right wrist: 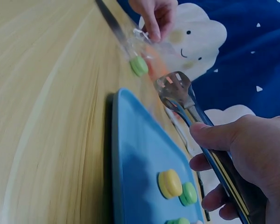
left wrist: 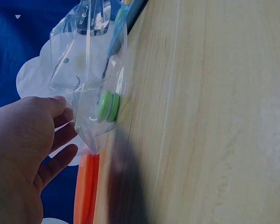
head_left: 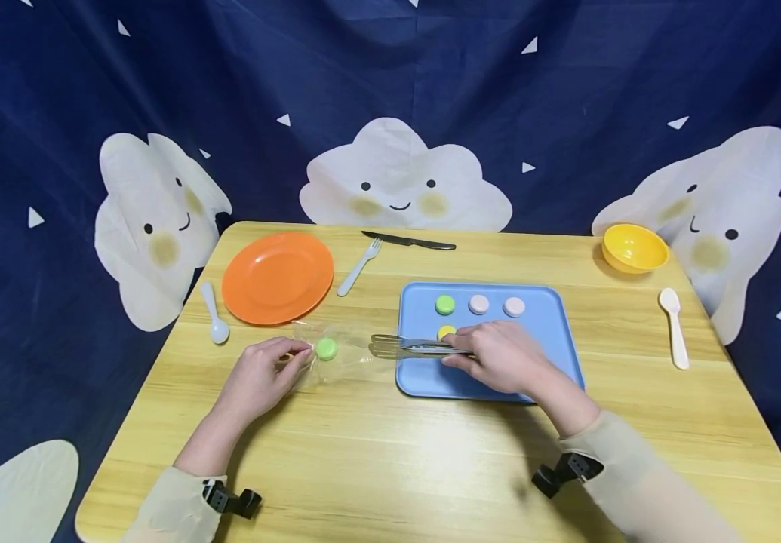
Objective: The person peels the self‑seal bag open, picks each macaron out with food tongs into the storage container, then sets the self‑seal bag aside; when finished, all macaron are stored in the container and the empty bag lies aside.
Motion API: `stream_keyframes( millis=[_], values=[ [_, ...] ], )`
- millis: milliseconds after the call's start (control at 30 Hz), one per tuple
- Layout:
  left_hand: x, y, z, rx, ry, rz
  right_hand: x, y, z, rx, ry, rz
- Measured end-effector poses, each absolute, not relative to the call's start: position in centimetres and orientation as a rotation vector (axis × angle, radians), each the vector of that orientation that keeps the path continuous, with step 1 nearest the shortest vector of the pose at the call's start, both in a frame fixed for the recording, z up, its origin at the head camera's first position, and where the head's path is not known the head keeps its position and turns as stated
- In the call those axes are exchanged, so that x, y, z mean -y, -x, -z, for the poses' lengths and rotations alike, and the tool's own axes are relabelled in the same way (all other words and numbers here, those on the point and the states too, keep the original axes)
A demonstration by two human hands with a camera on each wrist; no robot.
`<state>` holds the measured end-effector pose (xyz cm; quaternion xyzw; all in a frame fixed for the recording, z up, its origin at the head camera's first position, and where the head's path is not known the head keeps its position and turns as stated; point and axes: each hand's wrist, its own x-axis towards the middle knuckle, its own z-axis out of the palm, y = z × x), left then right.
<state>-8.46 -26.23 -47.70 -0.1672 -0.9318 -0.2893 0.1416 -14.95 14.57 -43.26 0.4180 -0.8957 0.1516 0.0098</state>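
Observation:
My left hand (head_left: 259,378) pinches the edge of a clear plastic bag (head_left: 352,368) between thumb and fingers. Inside the bag lies a green macaron (left wrist: 108,106), close to the fingertips in the head view. A pair of metal tongs (right wrist: 206,133) is gripped by my right hand (head_left: 504,357), over the blue tray (head_left: 424,381). The tong heads point left and overlap the bag's right end in the head view; nothing shows between them. On the tray are a yellow macaron (right wrist: 170,183), a green macaron (head_left: 444,305) and two pale pink macarons (head_left: 478,304). My right hand hides part of the tray.
At the back left are an orange plate (head_left: 278,279), a pale blue spoon (head_left: 216,320) and a light fork (head_left: 359,267). A black knife (head_left: 409,240) lies along the far edge. Right of the tray are a yellow bowl (head_left: 634,249) and a white spoon (head_left: 674,328).

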Motion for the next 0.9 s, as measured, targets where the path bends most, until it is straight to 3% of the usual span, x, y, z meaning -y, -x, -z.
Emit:
stream_keyframes(
  millis=[900],
  values=[
    [25.1,9.0,48.0,2.647,0.597,0.894,-5.5,15.4,46.6,2.827,-1.343,-0.338]
  ],
)
